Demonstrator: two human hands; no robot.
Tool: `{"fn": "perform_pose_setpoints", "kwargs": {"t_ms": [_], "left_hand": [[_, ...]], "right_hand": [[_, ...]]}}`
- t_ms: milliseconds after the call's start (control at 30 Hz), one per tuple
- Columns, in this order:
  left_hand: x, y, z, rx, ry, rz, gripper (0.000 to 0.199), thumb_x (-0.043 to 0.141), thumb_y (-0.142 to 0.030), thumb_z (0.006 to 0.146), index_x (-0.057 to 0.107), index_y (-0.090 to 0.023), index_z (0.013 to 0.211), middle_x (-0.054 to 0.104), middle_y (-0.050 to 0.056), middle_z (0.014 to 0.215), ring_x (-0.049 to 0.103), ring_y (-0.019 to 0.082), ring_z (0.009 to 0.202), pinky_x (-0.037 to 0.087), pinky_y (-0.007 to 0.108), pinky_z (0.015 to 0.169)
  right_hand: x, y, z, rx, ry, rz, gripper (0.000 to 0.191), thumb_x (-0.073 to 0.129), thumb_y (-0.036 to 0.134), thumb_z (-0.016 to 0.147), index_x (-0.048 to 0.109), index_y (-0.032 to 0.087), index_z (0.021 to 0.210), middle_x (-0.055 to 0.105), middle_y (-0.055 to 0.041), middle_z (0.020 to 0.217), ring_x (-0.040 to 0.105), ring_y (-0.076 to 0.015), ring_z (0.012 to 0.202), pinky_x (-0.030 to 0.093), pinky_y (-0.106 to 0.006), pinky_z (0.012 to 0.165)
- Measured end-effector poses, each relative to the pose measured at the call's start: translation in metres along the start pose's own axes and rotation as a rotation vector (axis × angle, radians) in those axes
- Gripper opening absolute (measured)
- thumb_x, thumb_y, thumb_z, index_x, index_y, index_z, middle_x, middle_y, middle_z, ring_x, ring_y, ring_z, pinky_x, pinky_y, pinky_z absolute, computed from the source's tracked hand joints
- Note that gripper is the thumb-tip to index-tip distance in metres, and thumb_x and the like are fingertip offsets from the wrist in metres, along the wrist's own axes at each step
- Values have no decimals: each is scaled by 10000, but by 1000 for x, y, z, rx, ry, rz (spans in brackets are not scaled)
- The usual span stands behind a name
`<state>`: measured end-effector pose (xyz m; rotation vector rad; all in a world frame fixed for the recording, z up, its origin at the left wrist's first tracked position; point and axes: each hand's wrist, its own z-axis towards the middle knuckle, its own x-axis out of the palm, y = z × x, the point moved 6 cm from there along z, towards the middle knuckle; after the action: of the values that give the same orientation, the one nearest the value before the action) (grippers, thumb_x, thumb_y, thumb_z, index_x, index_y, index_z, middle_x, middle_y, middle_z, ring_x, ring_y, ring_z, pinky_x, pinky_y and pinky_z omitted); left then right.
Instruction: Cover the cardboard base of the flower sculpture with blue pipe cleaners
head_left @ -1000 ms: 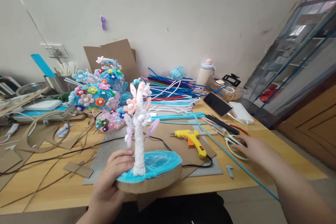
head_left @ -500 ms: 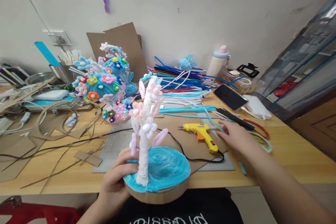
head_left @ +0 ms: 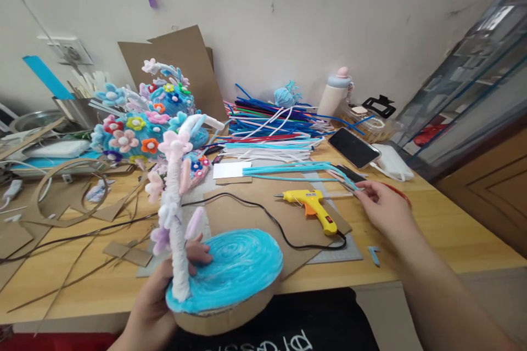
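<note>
My left hand (head_left: 164,279) grips the rim of a round cardboard base (head_left: 247,258), its top covered in swirled blue. From the base's left side rises a white-wrapped stem (head_left: 178,247), bent over at the top, with pastel pipe-cleaner flowers (head_left: 175,145) and leaves on it. My right hand (head_left: 381,205) is closed, thumb and fingers pinched on the right ends of light blue pipe cleaners (head_left: 288,169). How many it holds I cannot tell. Left of that hand lies a yellow hot glue gun (head_left: 310,205), nozzle pointing left, on a cardboard sheet.
Bundled pipe cleaners (head_left: 263,120) lie by the wall. Flower-covered blue craft pieces (head_left: 135,131) stand at the back left, near cardboard offcuts (head_left: 127,252). The glue gun's black cord (head_left: 230,196) crosses the table. A phone (head_left: 354,148) and bottle (head_left: 332,96) are at the right.
The base and stem have shifted left and lower, the stem's bent top now showing from the side. My right hand has come to the blue pipe cleaners' ends, which are now bunched at its fingers.
</note>
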<state>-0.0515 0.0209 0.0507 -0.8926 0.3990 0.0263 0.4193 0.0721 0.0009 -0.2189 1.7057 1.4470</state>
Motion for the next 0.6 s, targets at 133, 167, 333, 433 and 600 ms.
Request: {"fn": "perform_pose_setpoints", "kwargs": {"t_ms": [133,167,333,433,600], "left_hand": [[1,-7,0,-45,-28,-125,158,664,-372,882,608,-263,980,722,26,956,683,211,995,522,449,1059],[2,-8,0,-68,-32,-163,159,669,-384,877,607,-269,967,718,22,946,675,212,992,522,452,1059],[17,-11,5,-170,-74,-317,265,770,-452,762,596,-288,874,695,11,884,660,260,951,493,537,1064],[35,-7,15,-206,-111,-388,286,732,-533,777,584,-298,849,682,5,843,661,254,919,503,515,1043],[63,0,36,-228,-123,-435,392,643,-647,804,572,-262,786,678,33,840,669,250,894,557,465,919]], "right_hand": [[-12,-1,-6,24,-91,355,317,630,334,963,593,169,1230,647,-78,1194,674,-209,961,586,-407,799],[-18,4,-11,1,-98,462,292,609,351,975,600,169,1203,661,-64,1127,677,-179,873,590,-356,727],[-32,61,-74,-213,57,852,390,560,530,951,564,239,690,236,112,486,224,-71,360,254,-185,336],[-16,100,-120,-384,188,912,356,721,636,769,709,281,795,505,15,640,428,-120,467,382,-254,398],[21,139,-156,-640,284,850,268,711,497,847,734,309,1037,680,-81,1040,658,-244,866,562,-343,711]]}}
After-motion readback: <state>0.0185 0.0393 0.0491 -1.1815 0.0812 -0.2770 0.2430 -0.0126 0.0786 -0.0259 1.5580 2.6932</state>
